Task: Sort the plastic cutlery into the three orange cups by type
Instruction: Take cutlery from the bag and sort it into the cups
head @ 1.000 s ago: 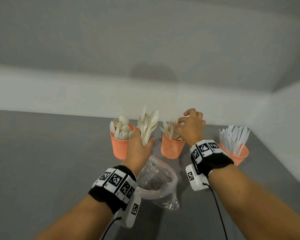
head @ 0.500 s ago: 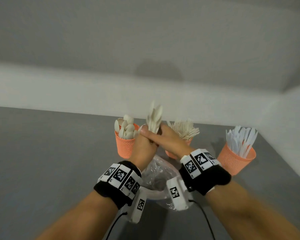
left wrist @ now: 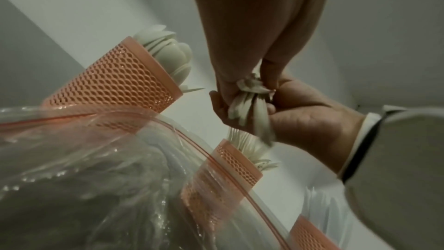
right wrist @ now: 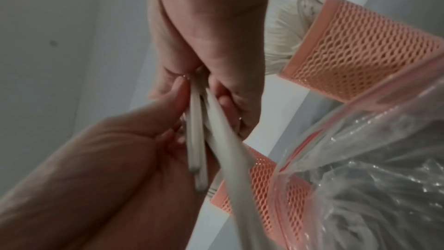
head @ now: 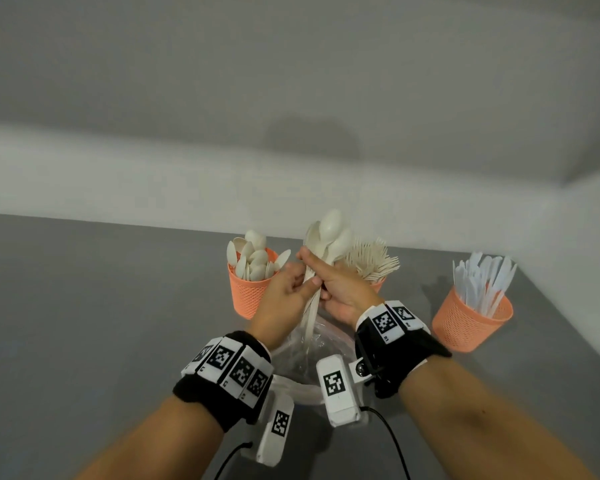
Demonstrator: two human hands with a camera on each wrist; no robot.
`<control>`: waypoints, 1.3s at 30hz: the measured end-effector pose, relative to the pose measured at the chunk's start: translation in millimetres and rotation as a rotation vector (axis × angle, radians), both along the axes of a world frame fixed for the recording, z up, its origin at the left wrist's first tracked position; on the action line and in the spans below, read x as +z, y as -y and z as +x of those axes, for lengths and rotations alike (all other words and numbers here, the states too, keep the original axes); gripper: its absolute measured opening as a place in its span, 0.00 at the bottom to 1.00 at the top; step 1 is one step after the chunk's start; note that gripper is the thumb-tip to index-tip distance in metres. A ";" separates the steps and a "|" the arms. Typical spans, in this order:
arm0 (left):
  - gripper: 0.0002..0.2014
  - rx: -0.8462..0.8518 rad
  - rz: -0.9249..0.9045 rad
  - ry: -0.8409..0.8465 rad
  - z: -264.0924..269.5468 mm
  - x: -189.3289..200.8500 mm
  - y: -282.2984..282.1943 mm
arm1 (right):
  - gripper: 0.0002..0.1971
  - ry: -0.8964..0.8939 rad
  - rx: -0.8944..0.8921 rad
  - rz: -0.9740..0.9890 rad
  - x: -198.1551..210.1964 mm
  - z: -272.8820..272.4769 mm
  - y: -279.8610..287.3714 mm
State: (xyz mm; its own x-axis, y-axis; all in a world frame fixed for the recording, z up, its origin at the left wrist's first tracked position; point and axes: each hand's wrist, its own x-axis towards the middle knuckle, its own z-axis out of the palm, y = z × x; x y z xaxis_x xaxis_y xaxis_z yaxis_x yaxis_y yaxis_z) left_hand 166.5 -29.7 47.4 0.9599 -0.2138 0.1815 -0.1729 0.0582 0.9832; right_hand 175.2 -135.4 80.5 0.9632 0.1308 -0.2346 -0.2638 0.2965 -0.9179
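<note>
- Three orange cups are seen standing in a row on the grey table (head: 84, 323), each holding one kind of cutlery.
- The left cup (head: 253, 292) is filled with spoons (head: 253, 256), bowls up; about ten can be counted, though the pile hides some.
- The left hand (head: 284, 289) is raised just right of that cup, its fingers curled round the handles of a spoon bundle (head: 326, 244) held upright; roughly four or five bowls are seen above the fingers, the exact number cannot be told.
- The right hand (head: 340, 289) is pressed against the same bundle from the other side, thumb and fingers pinching the handles, as is shown in the left wrist view.
- One clear zip bag (head: 312, 355) with a red seal strip is seen lying below both hands, near the table's front edge.
- The middle cup (head: 378, 284) is mostly hidden behind the right hand; a dense fan of forks (head: 374, 261) is packed in it, too many to count.
- The right cup (head: 465, 323) is set well apart from the others, holding white knives (head: 482, 282), about a dozen.
</note>
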 end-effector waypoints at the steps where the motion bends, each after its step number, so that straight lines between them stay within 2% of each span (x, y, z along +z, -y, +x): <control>1: 0.11 -0.005 -0.014 -0.040 -0.6 1.7 0.0 | 0.06 0.001 0.015 -0.007 -1.1 -0.8 -0.7; 4: 0.13 -0.064 -0.063 -0.102 -2.2 3.9 -2.0 | 0.05 0.026 0.022 -0.085 -4.9 -2.0 -3.3; 8: 0.14 -0.103 -0.116 -0.164 -3.4 4.5 -5.5 | 0.11 0.035 -0.037 -0.168 -14.2 6.6 -9.2; 10: 0.15 -0.089 -0.041 -0.180 -2.5 6.0 -7.5 | 0.10 0.031 -0.024 -0.141 -16.9 9.7 -10.9; 12: 0.14 -0.052 0.190 -0.114 -0.6 9.7 -11.0 | 0.06 0.034 -0.033 -0.056 -14.6 13.7 -10.0; 14: 0.10 0.096 0.412 0.038 4.1 15.4 -20.8 | 0.07 0.050 -0.117 0.008 -5.5 21.2 -6.3; 16: 0.08 0.320 0.307 0.126 10.7 25.7 -42.1 | 0.07 0.107 -0.237 0.049 5.7 31.8 0.7; 18: 0.08 0.470 0.169 0.131 21.7 28.8 -72.4 | 0.05 0.188 -0.336 0.062 14.3 42.8 6.1; 19: 0.13 0.495 0.181 0.089 27.3 25.3 -86.7 | 0.04 0.227 -0.375 0.078 18.2 47.9 6.2; 22: 0.46 0.340 0.380 -0.125 37.7 6.4 -105.0 | 0.06 0.339 -0.417 0.192 33.2 62.4 -3.8; 24: 0.56 0.216 0.382 -0.147 39.2 -2.2 -97.7 | 0.08 0.409 -0.396 0.217 39.6 72.5 -17.4; 27: 0.59 0.175 0.294 -0.124 47.1 -11.1 -83.2 | 0.07 0.458 -0.341 0.067 32.4 85.2 -36.8; 31: 0.62 0.219 0.296 -0.104 57.7 -20.7 -73.6 | 0.08 0.433 -0.173 -0.156 3.0 90.4 -45.7; 36: 0.59 0.238 0.289 -0.090 63.9 -25.0 -72.0 | 0.08 0.319 0.075 -0.111 -4.1 88.2 -41.5; 37: 0.59 0.238 0.284 -0.089 64.5 -25.6 -71.7 | 0.08 0.328 0.073 -0.113 -0.2 87.7 -41.5; 39: 0.58 0.240 0.278 -0.088 64.5 -26.0 -71.2 | 0.17 0.365 0.001 -0.106 6.8 88.9 -42.1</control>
State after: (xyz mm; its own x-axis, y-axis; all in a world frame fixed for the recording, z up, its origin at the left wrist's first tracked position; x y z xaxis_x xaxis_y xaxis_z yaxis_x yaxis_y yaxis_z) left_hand 231.0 41.4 21.3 0.9980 -0.0102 0.0630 -0.0636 -0.2448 0.9675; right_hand 264.1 -93.3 87.3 0.9859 0.1249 0.1112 0.0856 0.1945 -0.9772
